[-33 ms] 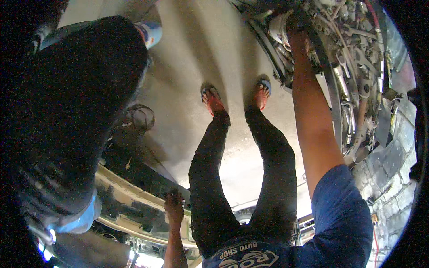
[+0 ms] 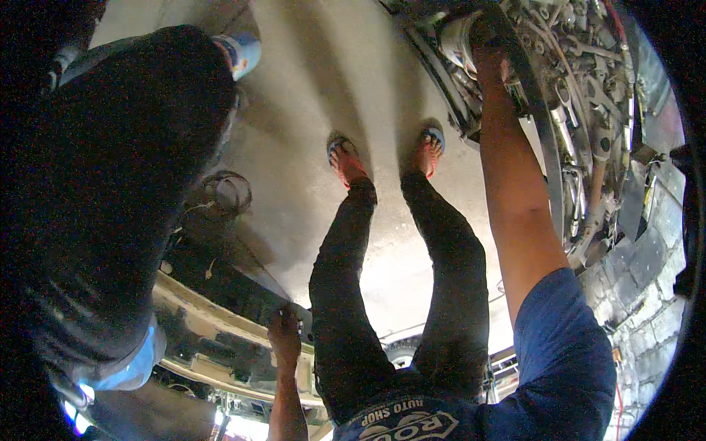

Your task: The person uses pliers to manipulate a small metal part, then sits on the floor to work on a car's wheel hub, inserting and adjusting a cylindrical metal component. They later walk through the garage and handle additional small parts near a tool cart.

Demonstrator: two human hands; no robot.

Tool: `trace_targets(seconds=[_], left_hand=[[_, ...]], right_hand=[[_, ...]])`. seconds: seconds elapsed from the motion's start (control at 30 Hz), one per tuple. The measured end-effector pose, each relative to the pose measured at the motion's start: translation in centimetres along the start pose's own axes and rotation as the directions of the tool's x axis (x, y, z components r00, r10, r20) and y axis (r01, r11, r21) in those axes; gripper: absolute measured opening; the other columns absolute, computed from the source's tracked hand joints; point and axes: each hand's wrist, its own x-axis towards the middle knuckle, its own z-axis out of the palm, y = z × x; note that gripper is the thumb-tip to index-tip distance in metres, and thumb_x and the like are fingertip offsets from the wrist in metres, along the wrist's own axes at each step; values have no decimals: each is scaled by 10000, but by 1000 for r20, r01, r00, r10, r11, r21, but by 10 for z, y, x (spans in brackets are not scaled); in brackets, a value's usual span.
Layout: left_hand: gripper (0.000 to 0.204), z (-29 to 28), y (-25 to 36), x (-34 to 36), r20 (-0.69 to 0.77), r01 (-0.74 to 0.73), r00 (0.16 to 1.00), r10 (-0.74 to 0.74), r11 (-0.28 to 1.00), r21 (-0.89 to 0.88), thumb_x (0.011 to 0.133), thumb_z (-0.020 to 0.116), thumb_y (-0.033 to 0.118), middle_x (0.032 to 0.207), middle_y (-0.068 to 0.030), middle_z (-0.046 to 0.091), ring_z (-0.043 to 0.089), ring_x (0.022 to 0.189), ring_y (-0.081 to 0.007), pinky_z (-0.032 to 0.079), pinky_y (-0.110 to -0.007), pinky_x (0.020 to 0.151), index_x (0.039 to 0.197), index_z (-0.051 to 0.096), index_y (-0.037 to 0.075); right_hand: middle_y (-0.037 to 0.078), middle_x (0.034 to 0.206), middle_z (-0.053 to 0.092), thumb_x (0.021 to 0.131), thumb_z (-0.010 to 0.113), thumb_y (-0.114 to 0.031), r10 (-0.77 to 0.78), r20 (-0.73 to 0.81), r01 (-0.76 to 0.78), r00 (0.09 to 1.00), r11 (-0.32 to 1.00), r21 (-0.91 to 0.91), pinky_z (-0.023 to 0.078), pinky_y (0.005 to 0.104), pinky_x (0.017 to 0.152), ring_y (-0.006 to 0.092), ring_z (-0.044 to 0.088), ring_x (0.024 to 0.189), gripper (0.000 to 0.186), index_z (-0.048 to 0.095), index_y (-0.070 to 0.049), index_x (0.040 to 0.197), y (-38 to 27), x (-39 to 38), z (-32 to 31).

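My right arm reaches to the far right, where my right hand (image 2: 488,45) lies in deep shadow. It is beside or against a whitish round container (image 2: 457,42), and its fingers are too dark to make out. Several wrenches (image 2: 599,99) and other metal tools lie heaped just right of that arm. At lower left, my left hand (image 2: 284,329) is closed, with a small glint at its fingers; what it holds is too small to name. This hand is next to a long beige and black panel, like a car bumper (image 2: 213,327).
A large dark cloth-like shape (image 2: 132,184) fills the left side, with a blue and white can-like thing (image 2: 241,55) at its far end. Thin coiled cable (image 2: 229,189) lies on the concrete floor (image 2: 294,147). A stone or brick wall (image 2: 647,294) stands at right.
My left hand has moved slightly up in the picture. The large dark shape and the blue and white thing have shifted a little left. My right hand stays by the container.
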Motion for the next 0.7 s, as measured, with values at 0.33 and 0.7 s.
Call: trace_targets(seconds=[0.33, 0.7], left_hand=[[374, 132, 310, 107, 227, -355, 844, 487, 823, -444, 992, 669, 283, 1215, -87, 685, 684, 1059, -215, 553, -347, 907, 1276, 620, 45], [475, 297, 506, 145, 168, -955, 290, 942, 297, -18, 830, 743, 326, 1105, -221, 700, 662, 1041, -402, 544, -475, 910, 1232, 635, 97]], right_hand=[[171, 1216, 670, 979, 551, -108, 155, -150, -156, 976, 988, 5, 470, 464, 988, 349, 623, 1130, 284, 613, -20, 1242, 15, -215, -71], [211, 1212, 641, 929, 608, -22, 69, -226, 120, 972, 678, 726, 481, 449, 1019, 390, 613, 1132, 291, 621, 24, 1216, -1, -236, -101]])
